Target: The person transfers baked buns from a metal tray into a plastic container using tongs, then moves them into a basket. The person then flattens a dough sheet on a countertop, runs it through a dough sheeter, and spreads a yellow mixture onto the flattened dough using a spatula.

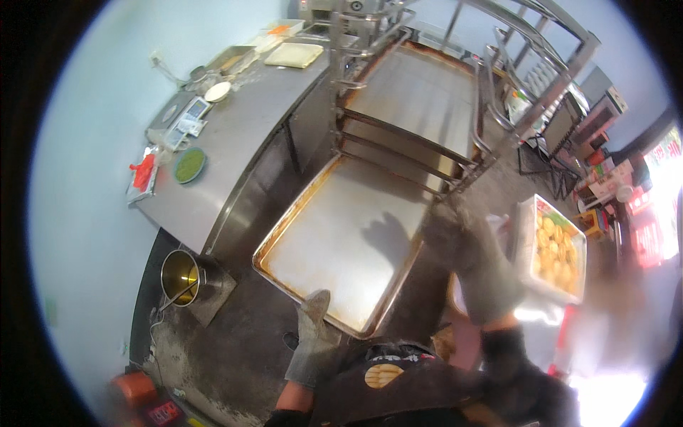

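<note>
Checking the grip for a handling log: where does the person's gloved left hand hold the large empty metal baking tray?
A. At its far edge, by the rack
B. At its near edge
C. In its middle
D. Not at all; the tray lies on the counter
B: the grey-gloved left hand clasps the near edge of the large empty metal baking tray, thumb over the rim.

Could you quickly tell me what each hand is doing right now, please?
Left hand: gloved, gripping the near edge of the baking tray.
Right hand: gloved, raised, blurred; grip cannot be told.

A bakery kitchen: steel tray rack (427,107), baking tray (341,242), steel worktable (242,142), baked buns (555,249).
</note>
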Demonstrator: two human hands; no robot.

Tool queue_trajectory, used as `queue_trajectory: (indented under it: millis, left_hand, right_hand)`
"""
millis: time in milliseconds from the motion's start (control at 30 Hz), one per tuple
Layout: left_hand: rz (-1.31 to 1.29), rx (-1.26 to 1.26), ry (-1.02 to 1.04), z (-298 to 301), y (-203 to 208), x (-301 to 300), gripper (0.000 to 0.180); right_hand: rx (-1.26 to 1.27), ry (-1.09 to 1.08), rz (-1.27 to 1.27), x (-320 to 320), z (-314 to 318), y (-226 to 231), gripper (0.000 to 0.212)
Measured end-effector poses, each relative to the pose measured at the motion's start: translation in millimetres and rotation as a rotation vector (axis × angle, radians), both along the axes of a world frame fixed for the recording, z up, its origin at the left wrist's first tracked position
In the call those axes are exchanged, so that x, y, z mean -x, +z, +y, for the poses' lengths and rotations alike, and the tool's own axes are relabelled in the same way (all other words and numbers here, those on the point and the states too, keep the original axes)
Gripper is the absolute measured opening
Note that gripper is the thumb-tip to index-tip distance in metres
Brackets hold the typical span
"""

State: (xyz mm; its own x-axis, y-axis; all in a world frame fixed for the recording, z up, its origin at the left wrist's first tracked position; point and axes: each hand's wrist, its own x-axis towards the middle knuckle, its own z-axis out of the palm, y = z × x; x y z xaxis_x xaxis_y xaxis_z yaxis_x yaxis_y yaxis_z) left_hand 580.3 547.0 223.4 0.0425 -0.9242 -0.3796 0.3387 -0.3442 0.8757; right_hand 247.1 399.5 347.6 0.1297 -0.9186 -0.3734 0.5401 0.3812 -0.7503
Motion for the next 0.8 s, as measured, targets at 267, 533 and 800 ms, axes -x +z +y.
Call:
queue_trajectory:
  millis: [267,533,800]
  left_hand:
    - [0.726,-0.242,0.311,-116.9,-1.7,69.7,0.042]
    - [0.772,-0.291,0.317,-251.6,-27.0,128.6,0.040]
    - [1.008,-0.321,0.022,-375.5,-25.7,159.2,0.034]
  right_hand:
    - [-0.054,-0.215,0.019,42.1,81.5,-12.0,0.036]
    - [-0.134,-0.486,0.001,30.9,171.0,-16.6,0.039]
    - [-0.265,-0.980,-0.004,-12.2,243.1,-16.2,0.042]
